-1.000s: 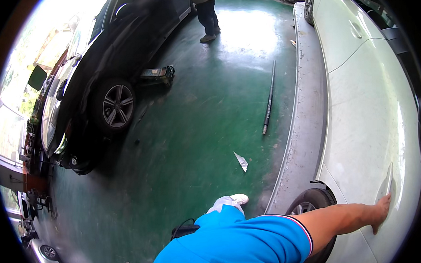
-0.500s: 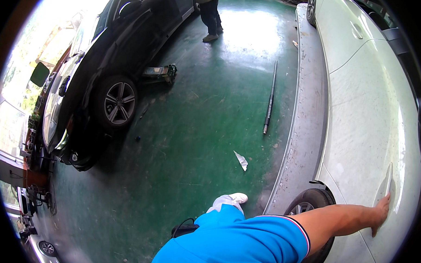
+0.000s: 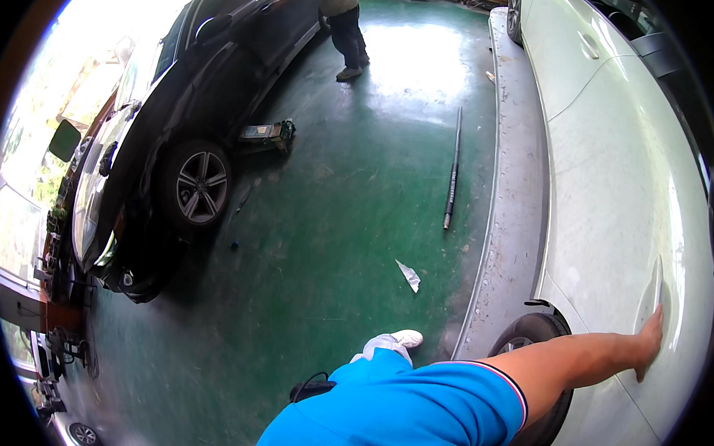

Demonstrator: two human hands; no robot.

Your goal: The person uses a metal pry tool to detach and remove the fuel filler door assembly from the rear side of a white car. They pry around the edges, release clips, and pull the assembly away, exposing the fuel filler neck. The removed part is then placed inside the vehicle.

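Observation:
My right hand [image 3: 650,345] reaches out to the right against the side of a white car [image 3: 600,214]. Its fingers are at the lower end of the car's door handle [image 3: 658,279] and look closed round it. The thumb points down along the door panel, and the fingertips are partly hidden. The door sits flush with the body beside it. Below my forearm, part of the car's wheel [image 3: 530,331] shows under the wheel arch. My left hand is out of view.
The white car stands beside a raised grey metal platform [image 3: 498,218]. A long dark bar [image 3: 453,168] and a white scrap [image 3: 408,275] lie on the green floor. At left is a black car [image 3: 233,62] with a floor jack [image 3: 267,136] beside it. Another person [image 3: 347,38] stands at the back.
The view has shifted slightly, so the platform and white car sit a little further left. My right hand stays at the door handle, and the door has not visibly moved.

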